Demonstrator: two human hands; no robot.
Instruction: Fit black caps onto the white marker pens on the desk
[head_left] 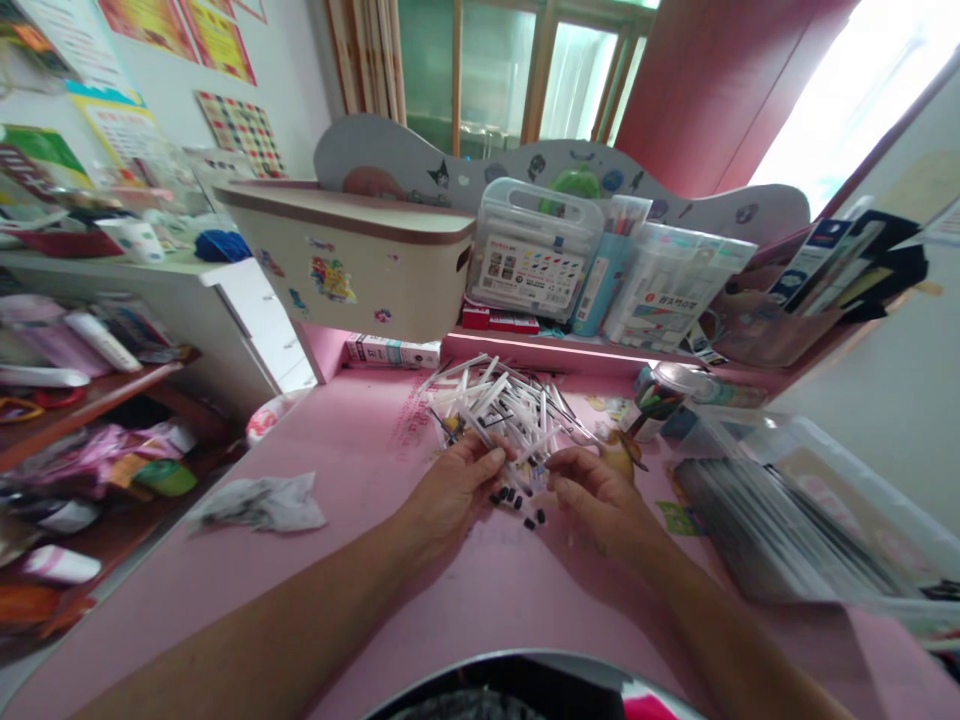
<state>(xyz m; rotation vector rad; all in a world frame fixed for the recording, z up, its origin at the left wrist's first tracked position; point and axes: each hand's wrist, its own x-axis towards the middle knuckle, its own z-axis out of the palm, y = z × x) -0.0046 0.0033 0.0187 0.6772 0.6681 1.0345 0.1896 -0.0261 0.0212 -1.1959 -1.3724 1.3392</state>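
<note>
A heap of thin white tubes [517, 395], mixed with thin dark sticks, lies on the pink desk in front of both hands. My left hand [457, 490] is closed, thumb against the fingers, at the near left edge of the heap. From its fingertips a white tube [475, 424] slants up and away. My right hand [596, 495] is curled at the heap's near right side, thumb and fingertips close together; whatever lies between them is too small to make out. Several small black caps [510, 496] are scattered on the desktop between the hands.
On the right stands a clear plastic box [810, 510] with long dark and grey strips. A crumpled white cloth [259, 503] lies left. Behind the heap, a shelf holds a beige bin [360, 270], marker cases [532, 260] and a pen holder [780, 325]. A jar [667, 390] stands back right.
</note>
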